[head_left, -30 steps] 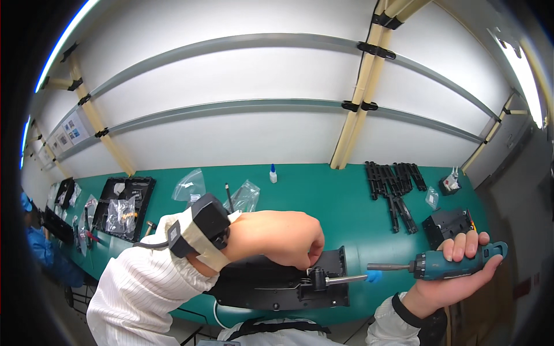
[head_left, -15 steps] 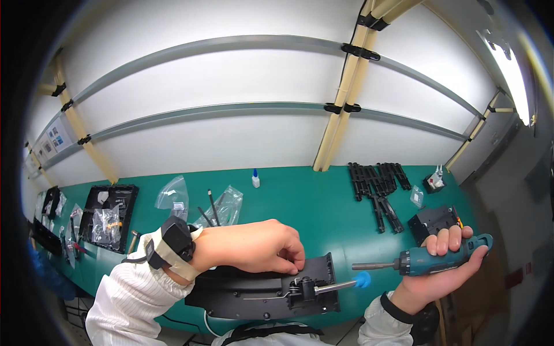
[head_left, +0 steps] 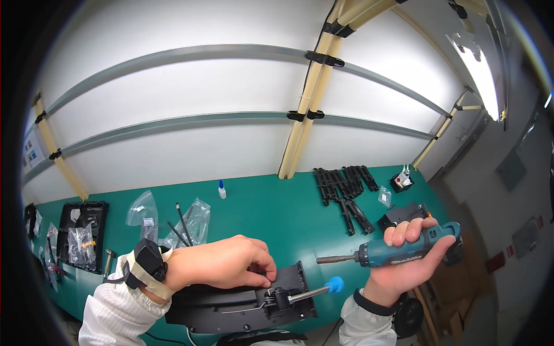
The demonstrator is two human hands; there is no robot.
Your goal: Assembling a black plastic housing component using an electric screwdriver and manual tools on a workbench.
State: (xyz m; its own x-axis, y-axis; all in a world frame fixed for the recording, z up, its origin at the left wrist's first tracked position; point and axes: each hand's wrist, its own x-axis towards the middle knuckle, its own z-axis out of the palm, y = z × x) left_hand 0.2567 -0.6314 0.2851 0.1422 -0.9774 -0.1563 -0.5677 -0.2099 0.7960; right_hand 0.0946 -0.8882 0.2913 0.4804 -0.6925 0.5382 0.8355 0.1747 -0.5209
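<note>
Head view, bottom centre: the left hand [head_left: 222, 264] pinches a small fitting on the black panel [head_left: 231, 305], a blue-handled tool [head_left: 311, 292] resting there. Lower right, the right hand [head_left: 404, 259] grips a teal electric screwdriver [head_left: 398, 251], lifted clear; fastening looks unfinished.

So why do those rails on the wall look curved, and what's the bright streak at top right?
Head view: the fisheye lens bends the straight wall rails into arcs and leaves dark corners. The streak is a ceiling light, overexposed to plain white. The teal power screwdriver in the right hand looks sharp, with no obvious blur.
</note>
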